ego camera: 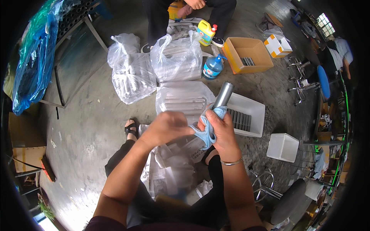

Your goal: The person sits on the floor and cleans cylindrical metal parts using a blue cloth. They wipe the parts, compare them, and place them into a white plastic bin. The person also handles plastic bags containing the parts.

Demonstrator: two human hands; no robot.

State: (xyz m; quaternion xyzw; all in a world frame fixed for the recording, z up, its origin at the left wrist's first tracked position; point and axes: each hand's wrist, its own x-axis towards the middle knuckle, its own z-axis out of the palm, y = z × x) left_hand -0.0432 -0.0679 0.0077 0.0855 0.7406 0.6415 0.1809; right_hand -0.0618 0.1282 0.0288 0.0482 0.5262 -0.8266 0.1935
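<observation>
My right hand [221, 130] grips a shiny metal tube [225, 93] through a light blue cloth [208, 135] wrapped about its lower part. The tube tilts up and to the right, its far end bare. Blurred by motion, my left hand [169, 127] pinches the loose left end of that cloth. Just beyond the right hand is a white plastic bin [255, 115], where several dark grey tubes [241, 119] lie side by side. Paper-wrapped rolls [185, 101] rest in a clear plastic bag behind my hands. Crumpled paper [167, 170] lies between my legs.
Two filled plastic bags [133, 78], [179, 60] stand ahead. Near them are a blue pump bottle [213, 68], a yellow jug [205, 33] and a cardboard box [248, 68] with tubes. Another person [196, 3] sits opposite. A white container [282, 147] and wheeled stool [289, 202] are at right.
</observation>
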